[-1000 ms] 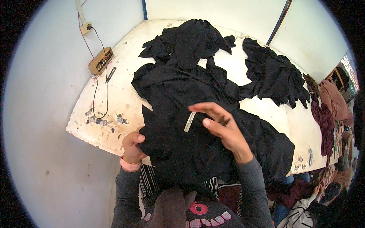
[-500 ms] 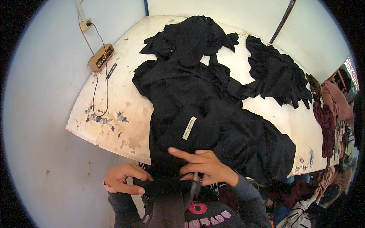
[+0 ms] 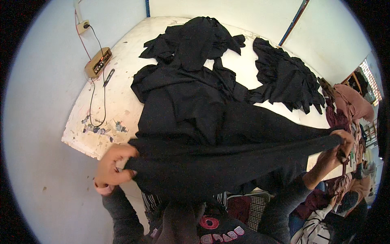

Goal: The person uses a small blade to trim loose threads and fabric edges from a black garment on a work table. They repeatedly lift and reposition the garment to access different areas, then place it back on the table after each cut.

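Note:
A wide black garment (image 3: 211, 166) is stretched sideways in front of me, over the near edge of the table. My left hand (image 3: 115, 164), with a pinkish band at its wrist, pinches the garment's left edge. Far to the right, my right hand (image 3: 342, 146) is closed on the other end, drawing the fabric into a long taut fold. Something small and dark shows by the right fingers, too unclear to name. The white label seen before is out of sight. More of the black cloth lies rumpled on the table beyond my hands.
A black cloth heap (image 3: 199, 40) lies at the back of the white table (image 3: 126, 89), another black pile (image 3: 288, 77) at the right. At the left stand a brown box-shaped device (image 3: 98, 63) with a cable and a dark pen-like tool (image 3: 109, 77). Another person's striped sleeve (image 3: 315, 227) shows lower right.
My right hand has moved far right from near my left hand, pulling the garment's edge out wide. The left hand has shifted slightly left and up. The metal tool by the right hand no longer shows clearly.

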Available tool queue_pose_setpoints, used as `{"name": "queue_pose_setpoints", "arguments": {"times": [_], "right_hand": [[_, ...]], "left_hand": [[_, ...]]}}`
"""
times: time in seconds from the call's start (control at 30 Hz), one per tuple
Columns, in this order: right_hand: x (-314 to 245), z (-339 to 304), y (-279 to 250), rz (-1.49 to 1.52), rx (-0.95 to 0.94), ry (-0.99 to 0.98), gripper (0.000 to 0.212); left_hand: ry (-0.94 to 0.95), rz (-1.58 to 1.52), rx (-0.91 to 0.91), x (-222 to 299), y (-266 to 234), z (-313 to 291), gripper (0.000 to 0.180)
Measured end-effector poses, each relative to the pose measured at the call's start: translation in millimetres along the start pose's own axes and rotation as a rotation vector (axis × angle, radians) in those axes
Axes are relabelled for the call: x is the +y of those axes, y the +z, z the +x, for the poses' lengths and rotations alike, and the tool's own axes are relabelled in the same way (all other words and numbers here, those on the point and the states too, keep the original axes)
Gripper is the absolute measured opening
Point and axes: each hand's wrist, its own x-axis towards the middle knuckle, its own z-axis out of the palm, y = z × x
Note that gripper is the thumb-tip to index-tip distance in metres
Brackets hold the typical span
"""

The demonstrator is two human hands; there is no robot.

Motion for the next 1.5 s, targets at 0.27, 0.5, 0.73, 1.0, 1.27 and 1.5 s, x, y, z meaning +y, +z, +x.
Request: {"name": "queue_pose_setpoints", "arguments": {"times": [0.27, 0.5, 0.73, 1.0, 1.27, 1.5], "right_hand": [[42, 47, 9, -0.046, 0.12, 0.183, 0.014], [-24, -29, 122, 0.399, -0.93, 0.754, 0.013], [-40, -43, 141, 0.556, -1.057, 0.781, 0.012], [-92, -63, 130, -0.062, -0.649, -0.367, 0.023], [-95, -103, 105, -0.537, -0.288, -0.637, 0.015], [-99, -118, 100, -0.511, -0.332, -0.684, 0.023]], "left_hand": [[-0.072, 0.293, 0.399, -16, -202, -34, 0.021], [-0.503, 1.144, 0.411, -188, -216, -40, 0.035], [-0.149, 0.171, -0.027, -34, 40, 105, 0.043], [0.342, 0.185, -0.024, 41, 127, 130, 0.029], [0.917, 0.403, 0.261, 19, 116, 110, 0.025], [0.982, 0.487, 0.3, 6, 115, 102, 0.03]]}}
